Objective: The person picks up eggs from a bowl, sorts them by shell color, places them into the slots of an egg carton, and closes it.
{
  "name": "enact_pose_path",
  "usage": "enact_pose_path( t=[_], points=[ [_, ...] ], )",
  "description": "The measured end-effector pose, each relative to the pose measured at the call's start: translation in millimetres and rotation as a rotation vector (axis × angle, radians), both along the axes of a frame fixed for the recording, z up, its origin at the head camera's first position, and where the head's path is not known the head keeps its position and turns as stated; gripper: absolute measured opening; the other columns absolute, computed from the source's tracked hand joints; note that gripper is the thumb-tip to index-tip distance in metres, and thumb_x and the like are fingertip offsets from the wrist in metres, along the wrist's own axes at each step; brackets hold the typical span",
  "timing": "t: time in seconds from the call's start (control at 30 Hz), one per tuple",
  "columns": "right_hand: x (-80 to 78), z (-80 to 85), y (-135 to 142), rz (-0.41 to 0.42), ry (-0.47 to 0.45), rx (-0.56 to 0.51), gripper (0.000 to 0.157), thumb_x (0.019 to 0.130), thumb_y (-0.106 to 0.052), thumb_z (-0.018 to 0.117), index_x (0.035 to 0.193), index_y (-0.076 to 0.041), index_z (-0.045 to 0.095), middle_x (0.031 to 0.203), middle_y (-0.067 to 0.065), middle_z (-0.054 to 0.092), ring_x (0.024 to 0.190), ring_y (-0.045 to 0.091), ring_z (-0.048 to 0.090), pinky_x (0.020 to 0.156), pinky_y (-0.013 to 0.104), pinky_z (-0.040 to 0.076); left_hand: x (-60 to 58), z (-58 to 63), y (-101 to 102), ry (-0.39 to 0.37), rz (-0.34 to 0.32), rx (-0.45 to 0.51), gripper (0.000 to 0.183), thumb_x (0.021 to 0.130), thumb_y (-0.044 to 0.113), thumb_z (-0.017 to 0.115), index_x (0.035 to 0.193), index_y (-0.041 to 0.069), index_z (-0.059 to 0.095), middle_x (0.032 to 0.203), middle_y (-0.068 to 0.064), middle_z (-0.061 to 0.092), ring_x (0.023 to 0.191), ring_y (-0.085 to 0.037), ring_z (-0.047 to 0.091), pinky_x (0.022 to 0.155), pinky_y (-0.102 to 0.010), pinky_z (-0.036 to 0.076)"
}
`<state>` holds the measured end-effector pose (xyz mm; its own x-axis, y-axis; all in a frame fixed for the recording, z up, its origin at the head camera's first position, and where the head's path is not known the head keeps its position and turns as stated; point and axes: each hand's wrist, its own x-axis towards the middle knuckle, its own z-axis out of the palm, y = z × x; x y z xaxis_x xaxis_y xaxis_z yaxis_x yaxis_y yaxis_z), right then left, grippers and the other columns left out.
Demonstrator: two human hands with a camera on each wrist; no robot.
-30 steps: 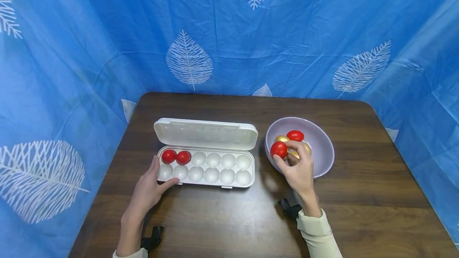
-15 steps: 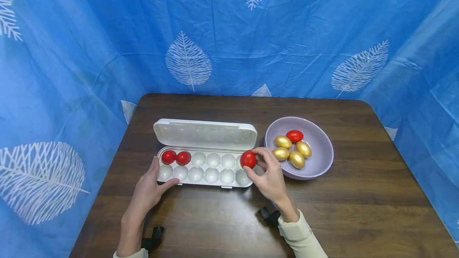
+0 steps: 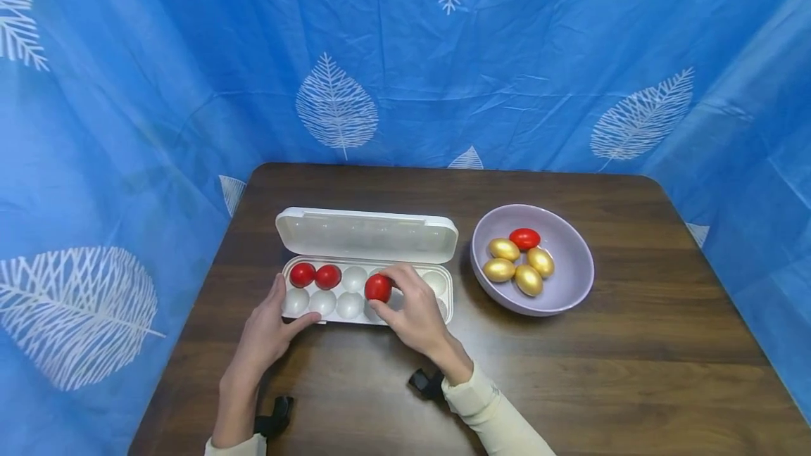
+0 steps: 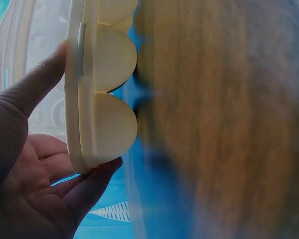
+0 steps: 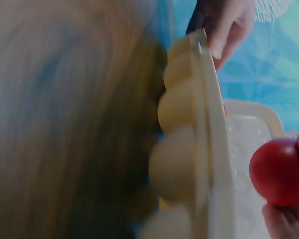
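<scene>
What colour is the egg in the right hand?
Red, a plain glossy red; the egg in the right hand shows best in the head view.

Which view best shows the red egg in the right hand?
Right wrist view: the red egg looks largest there. The head view shows it smaller, pinched by the right hand over the carton; the left wrist view doesn't show it.

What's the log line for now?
left hand: grips egg carton; right hand: pinches red egg over carton; lid: open; seated: two red eggs; bowl: four gold eggs, one red egg
</scene>
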<state>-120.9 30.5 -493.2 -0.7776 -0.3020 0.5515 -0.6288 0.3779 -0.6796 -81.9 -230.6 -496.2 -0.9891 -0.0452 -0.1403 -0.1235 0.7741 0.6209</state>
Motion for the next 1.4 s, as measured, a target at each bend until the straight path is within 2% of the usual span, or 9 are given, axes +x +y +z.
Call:
enact_pose_path(
  t=[0.17,0.37,0.6,0.77,1.0,1.4],
  points=[
    [-6.2,-6.7,-16,-0.045,-0.021,0.042,0.038,0.075,-0.009,0.086,0.108,-0.004,0.067,0.103,0.005,0.065,0.093,0.018,0.063,0.081,0.031,0.054,0.0,0.7,1,-0.005,0.009,0.006,0.111,0.084,0.046,0.077,0.155,-0.005,0.010,0.158,-0.030,0.012,0.143,-0.050,0.017,0.108,-0.062,0.027],
    [-14.6,-12.8,-33,-0.053,-0.068,0.112,0.040,0.077,-0.009,0.085,0.111,-0.003,0.066,0.103,0.006,0.064,0.093,0.017,0.061,0.080,0.028,0.055,-0.5,0.5,1,-0.011,0.003,0.003,0.109,0.084,0.045,0.077,0.155,-0.006,0.010,0.158,-0.030,0.013,0.142,-0.050,0.018,0.107,-0.063,0.028],
    [-19.7,-14.8,-46,-0.071,-0.004,0.197,0.038,0.078,-0.008,0.084,0.110,-0.003,0.065,0.102,0.007,0.063,0.093,0.018,0.061,0.081,0.028,0.055,-2.2,0.4,2,-0.002,-0.007,0.011,0.108,0.084,0.043,0.077,0.154,-0.007,0.011,0.158,-0.031,0.014,0.142,-0.051,0.019,0.107,-0.064,0.028],
    [-23.4,-17.3,-52,-0.098,-0.012,0.258,0.035,0.079,-0.008,0.083,0.108,-0.003,0.065,0.100,0.007,0.063,0.091,0.019,0.061,0.082,0.029,0.055,-2.7,-0.3,1,-0.011,-0.008,0.007,0.108,0.084,0.043,0.077,0.154,-0.007,0.011,0.157,-0.032,0.013,0.141,-0.052,0.019,0.107,-0.064,0.028],
    [-28.2,-23.4,-56,-0.092,-0.072,0.341,0.034,0.079,-0.010,0.084,0.107,-0.005,0.065,0.099,0.005,0.062,0.091,0.017,0.060,0.082,0.027,0.054,-2.2,0.8,0,-0.019,-0.020,0.001,0.109,0.084,0.044,0.077,0.153,-0.010,0.011,0.157,-0.033,0.013,0.141,-0.052,0.019,0.108,-0.063,0.027],
    [-27.9,-21.3,-51,-0.041,-0.063,0.367,0.037,0.083,-0.010,0.078,0.118,-0.003,0.067,0.107,0.005,0.063,0.097,0.017,0.062,0.085,0.027,0.053,-2.0,3.3,-1,-0.025,-0.018,0.001,0.111,0.083,0.045,0.078,0.153,-0.010,0.011,0.157,-0.033,0.013,0.141,-0.052,0.019,0.108,-0.064,0.025]
  ],
)
